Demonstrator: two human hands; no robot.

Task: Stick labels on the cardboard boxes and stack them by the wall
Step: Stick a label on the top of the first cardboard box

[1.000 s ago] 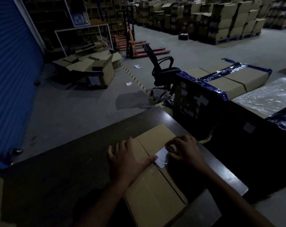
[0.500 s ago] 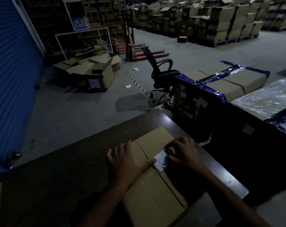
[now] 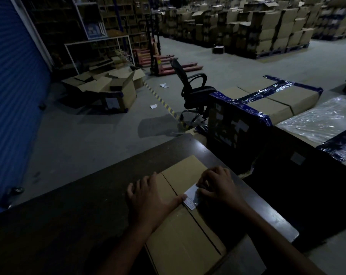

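Flat brown cardboard box [image 3: 185, 231] on the dark table [image 3: 69, 215], closed, long axis running from near to far, dark centre seam between its two top flaps. Small white label [image 3: 191, 199] with faint print, lying on the box top just right of the seam, near the middle, slightly skewed to the box edges. Partly covered along its right side and touched at its left edge.

head cam: worn up top, tilted forward and down, close over the table [image 3: 73, 211] at lower frame
far view: warehouse floor [image 3: 100, 135] fills the upper frame
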